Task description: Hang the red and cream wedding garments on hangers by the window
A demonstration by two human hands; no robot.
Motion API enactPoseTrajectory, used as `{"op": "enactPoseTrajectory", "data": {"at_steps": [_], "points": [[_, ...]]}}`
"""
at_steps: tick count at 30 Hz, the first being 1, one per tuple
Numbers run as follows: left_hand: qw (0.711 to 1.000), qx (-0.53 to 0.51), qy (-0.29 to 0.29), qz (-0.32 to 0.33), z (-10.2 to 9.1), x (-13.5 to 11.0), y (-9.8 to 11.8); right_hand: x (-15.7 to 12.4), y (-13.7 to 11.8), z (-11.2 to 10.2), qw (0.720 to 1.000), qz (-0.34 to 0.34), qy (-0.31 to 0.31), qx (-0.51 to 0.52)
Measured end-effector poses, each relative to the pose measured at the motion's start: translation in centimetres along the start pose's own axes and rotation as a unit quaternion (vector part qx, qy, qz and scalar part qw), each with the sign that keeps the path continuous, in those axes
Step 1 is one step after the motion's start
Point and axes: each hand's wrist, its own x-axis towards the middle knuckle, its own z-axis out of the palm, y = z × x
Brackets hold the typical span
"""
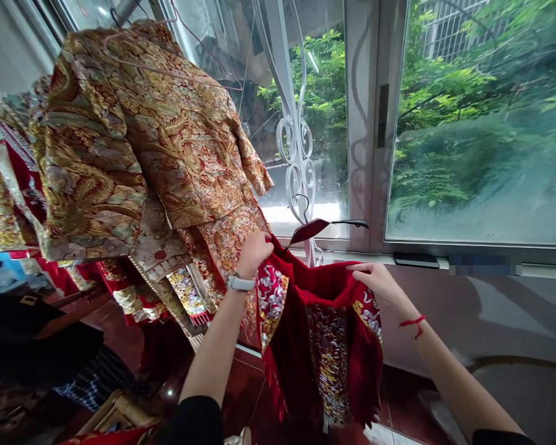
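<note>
Nearest the viewer, the red embroidered skirt [328,358] was suspended between both hands, above the tiled floor and in front of the window wall. Fingers of the left hand [254,254] were closed on one side of its waistband; fingers of the right hand [382,289] pinched the opposite upper edge. The waist opening sagged between them, its plush red inside exposed.

In this inspector's judgement, sound handling called for level hands and even tension, so that the front panel hung straight. The grip was best confined to the plain red edge, clear of the silver and gold stitching, which looked liable to snag or crease. The fringed hem merited being held clear of the floor.

Just beyond the left hand, a dark hanger [311,230] sat tilted against the white scrolled ironwork [296,151]. Whether its hook was caught there, or its near arm touched the skirt, could not be determined. Care was advisable to avoid knocking it.

To the left hung a gold brocade jacket [185,133], close enough for embroidery to catch. Farthest off, foliage [445,142] showed through the window glass.
</note>
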Motion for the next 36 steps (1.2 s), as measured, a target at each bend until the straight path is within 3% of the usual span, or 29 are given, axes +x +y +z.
{"op": "enactPoseTrajectory", "data": {"at_steps": [4,8,14,18,21,26,31,36], "points": [[0.999,-0.018,-0.017,0.031,2.7,-0.5,2.8,-0.9,-0.3,0.0,0.999,-0.013,-0.013,0.026],[0.994,-0.067,-0.065,0.064,5.6,-1.1,3.3,-1.3,0.0,0.3,0.999,-0.016,-0.027,0.042],[0.994,-0.074,0.034,0.069,8.7,-2.0,1.7,-0.2,0.8,0.2,0.997,0.002,-0.025,0.071],[0.989,-0.030,0.128,0.065,8.7,-3.0,-0.7,1.3,1.3,-1.0,0.997,0.018,0.018,0.079],[0.980,0.012,0.173,0.100,8.0,-3.5,-2.5,2.9,1.5,-2.6,0.995,0.031,0.057,0.079],[0.984,-0.007,0.123,0.126,7.0,-3.5,-4.1,5.5,1.3,-7.1,0.990,0.049,0.117,0.061],[0.985,0.020,0.094,0.141,6.5,-3.1,-4.9,7.1,-0.3,-11.2,0.994,0.034,0.102,0.018],[0.977,0.039,0.108,0.178,6.6,-2.1,-5.7,7.4,-2.9,-12.9,0.979,-0.016,0.055,-0.196]]}}
